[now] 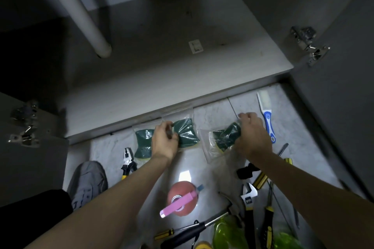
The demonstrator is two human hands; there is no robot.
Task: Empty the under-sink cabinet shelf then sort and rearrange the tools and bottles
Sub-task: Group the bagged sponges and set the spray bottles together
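Observation:
My left hand (164, 139) pinches the clear plastic bag of a green scouring sponge (186, 132) on the floor tiles just in front of the cabinet shelf (162, 62). Another bagged green sponge (143, 143) lies to its left. My right hand (252, 133) grips a third bagged green sponge (223, 137). The shelf is bare apart from a small white tag (196, 46).
Pliers (128, 162) lie left of my left arm. A blue-handled brush (266, 115), screwdrivers (282, 149), an adjustable wrench (248, 196), a hammer (198, 228), a pink-lidded container (181, 198) and green bottles (228, 232) crowd the floor. A white drain pipe (81, 14) hangs over the shelf. My shoe (88, 180) is left.

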